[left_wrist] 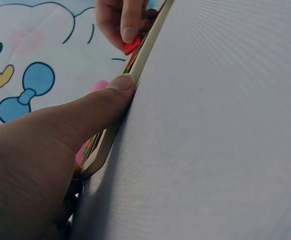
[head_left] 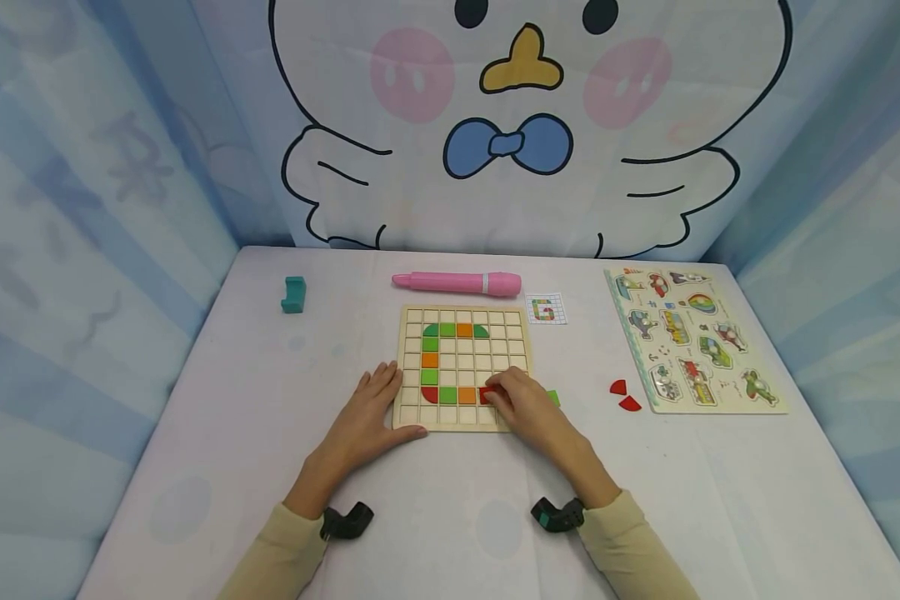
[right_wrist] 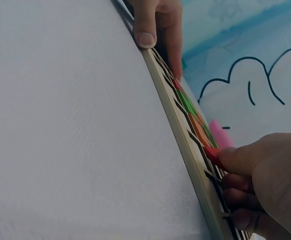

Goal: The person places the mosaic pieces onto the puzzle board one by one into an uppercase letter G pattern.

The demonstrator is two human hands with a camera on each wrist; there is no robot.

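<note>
A wooden grid board (head_left: pixel 465 423) lies on the table, with green, orange and red tiles set in its cells in a C-like outline. My right hand (head_left: pixel 531 410) pinches a red tile (right_wrist: pixel 213 155) between thumb and fingers at the lower row, just right of an orange tile (head_left: pixel 467 396). In the left wrist view that red tile appears tilted at the board's surface. My left hand (head_left: pixel 362 423) rests at the board's left side, fingers extended, its thumb on the front edge. A green piece (head_left: pixel 553 397) lies beside the board, partly hidden by the right hand.
A pink pen-shaped object (head_left: pixel 457 283) lies behind the board, near a small pattern card (head_left: pixel 546 309). Two red pieces (head_left: pixel 629 404) sit to the right, before a picture puzzle board (head_left: pixel 693 342). A teal block (head_left: pixel 294 295) stands at back left.
</note>
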